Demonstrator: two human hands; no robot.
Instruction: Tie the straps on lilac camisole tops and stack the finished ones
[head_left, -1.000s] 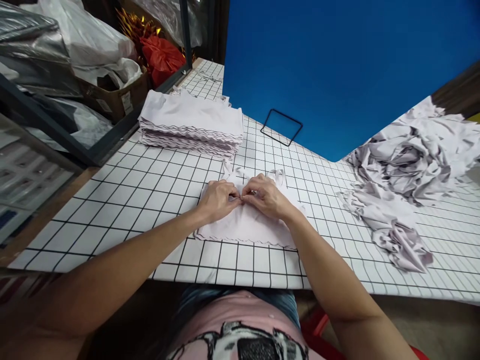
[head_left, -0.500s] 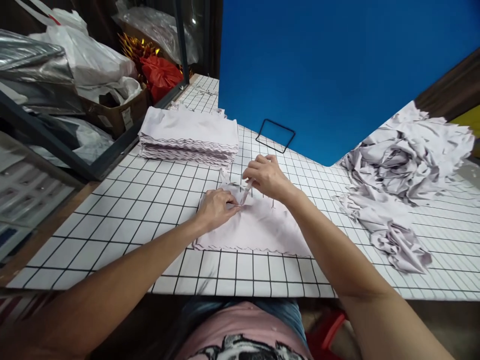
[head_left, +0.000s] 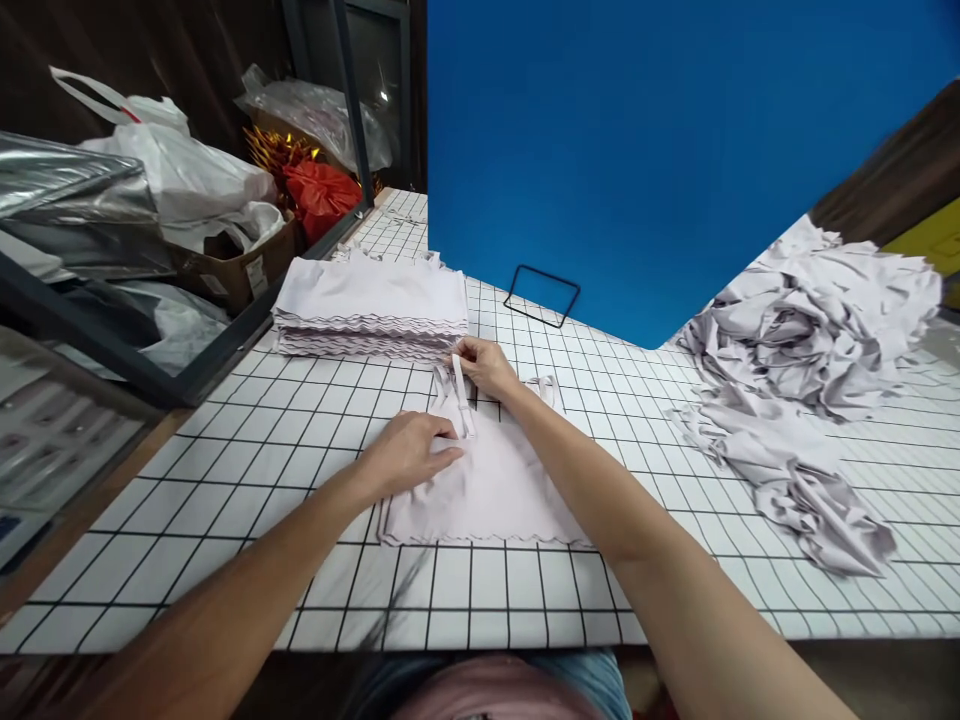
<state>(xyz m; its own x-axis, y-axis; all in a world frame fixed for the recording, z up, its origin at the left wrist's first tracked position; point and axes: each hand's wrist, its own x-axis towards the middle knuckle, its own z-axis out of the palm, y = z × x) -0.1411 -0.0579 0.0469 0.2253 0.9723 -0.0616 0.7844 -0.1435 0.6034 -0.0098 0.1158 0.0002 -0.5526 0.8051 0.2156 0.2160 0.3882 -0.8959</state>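
A pale pink strappy top (head_left: 502, 490) lies spread on the table in front of me, its wavy-edged hem toward my body. My right hand (head_left: 484, 368) pinches one thin strap (head_left: 458, 385) at the top's far edge, holding it up off the cloth. On the left side of the top rests my left hand (head_left: 409, 452), thumb and fingers apart with nothing gripped. Just beyond my hands, a stack of folded pale garments (head_left: 371, 305) sits with its wavy edges facing me.
A heap of crumpled pale cloth (head_left: 814, 320) lies on the right of the grid-patterned table cover (head_left: 247, 480). A blue panel (head_left: 622, 150) stands behind, near a black wire frame (head_left: 542, 296). Plastic bags (head_left: 187, 170) and a cardboard box (head_left: 240, 270) fill the left rack.
My right hand has moved left and away from me with the strap. My left hand's fingers have opened from a pinch on the cloth. The view has tilted up slightly.
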